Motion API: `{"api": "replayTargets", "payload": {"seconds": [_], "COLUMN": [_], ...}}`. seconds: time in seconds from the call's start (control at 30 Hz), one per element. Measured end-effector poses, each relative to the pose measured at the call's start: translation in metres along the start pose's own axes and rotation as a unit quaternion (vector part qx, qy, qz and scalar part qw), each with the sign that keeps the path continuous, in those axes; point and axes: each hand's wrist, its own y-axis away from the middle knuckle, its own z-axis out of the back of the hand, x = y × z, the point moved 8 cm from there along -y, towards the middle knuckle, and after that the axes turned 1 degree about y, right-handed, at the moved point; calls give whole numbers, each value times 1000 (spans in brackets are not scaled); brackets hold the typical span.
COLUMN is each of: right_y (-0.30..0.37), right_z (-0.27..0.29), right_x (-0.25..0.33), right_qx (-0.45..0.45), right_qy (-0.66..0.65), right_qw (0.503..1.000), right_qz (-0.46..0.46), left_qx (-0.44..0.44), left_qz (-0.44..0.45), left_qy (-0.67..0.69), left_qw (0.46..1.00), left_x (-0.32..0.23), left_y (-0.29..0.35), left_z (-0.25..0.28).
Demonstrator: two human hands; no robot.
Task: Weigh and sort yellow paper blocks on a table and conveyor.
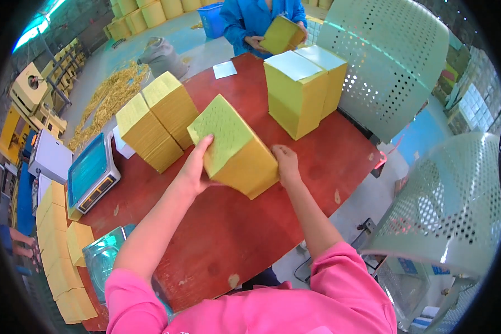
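Between my two hands is a thick stack of yellow paper sheets [245,167], tilted over the red table. My left hand [197,167] clasps its left side, the thumb lying on the textured top face. On the opposite side my right hand [285,163] presses against the stack with curled fingers. Just left of it, two tall yellow paper stacks [158,125] stand side by side on the table. Farther right stand two more yellow stacks [303,97], each topped with a white sheet.
The red table [222,234] carries a digital scale [92,172] at left, beside yellow bundles [58,245] and a clear plastic tray [103,259]. Perforated metal chairs [384,61] stand at right. Across the table, a person in blue [250,25] holds a yellow stack.
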Motion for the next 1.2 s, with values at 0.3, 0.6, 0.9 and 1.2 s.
{"api": "replayTargets", "payload": {"seconds": [0.3, 0.6, 0.9, 1.2], "right_y": [4, 2, -3, 201], "right_z": [52, 30, 52, -106], "right_x": [69, 40, 3, -7], "right_qx": [-214, -70, -68, 168], "right_qy": [90, 196, 20, 73], "right_qw": [935, 940, 985, 981], "right_qz": [267, 271, 155, 69], "left_qx": [-21, -44, 180, -103], "left_qz": [22, -10, -21, -189], "left_qy": [-127, -123, -69, 120], "left_qw": [991, 991, 981, 969], "left_x": [-36, -50, 42, 164], "left_y": [-128, -162, 20, 324], "left_z": [-81, -76, -41, 190]}}
